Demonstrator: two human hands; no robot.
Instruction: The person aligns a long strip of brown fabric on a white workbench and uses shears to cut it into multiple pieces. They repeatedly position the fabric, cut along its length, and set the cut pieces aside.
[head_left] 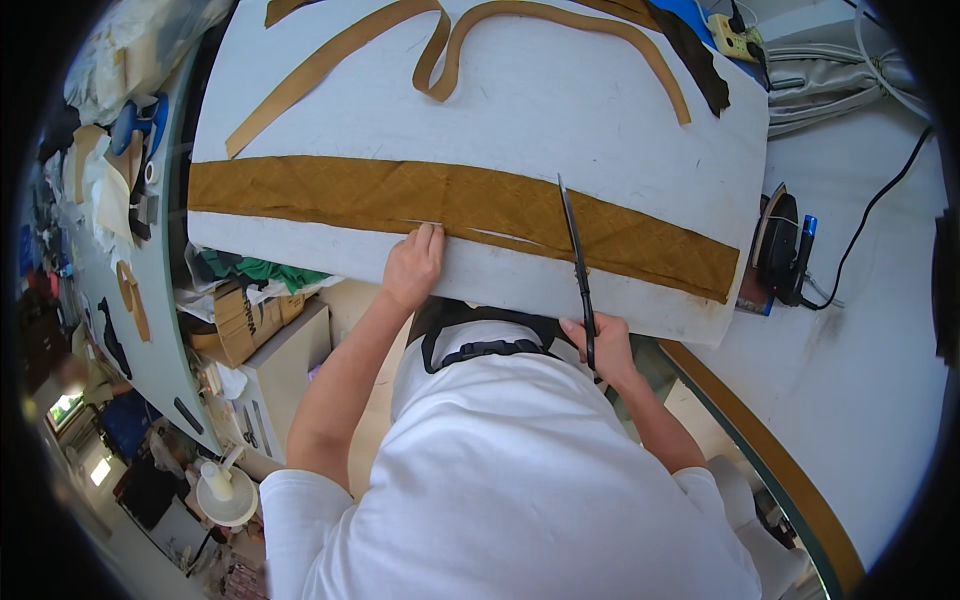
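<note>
The right hand [603,345] is closed around the handles of a pair of long dark scissors [577,262], whose blades point away from the person and lie across the near edge of a wide brown quilted fabric band [400,195]. The left hand [413,265] lies flat, fingers pressing down on the band's near edge, holding nothing, well to the left of the blades. The band stretches across a white padded board [520,110], and a pale slit runs along its lower edge between the two hands, so the trimming seems to be partly done, with the stretch toward the left end uncut as far as I can see. Narrower tan strips [560,20] curl at the board's far side, apparently cut pieces. Both forearms reach forward from the lower edge, the left elbow bent outward, the right wrist straight behind the scissors. An iron [780,245] sits just off the board's right edge.
</note>
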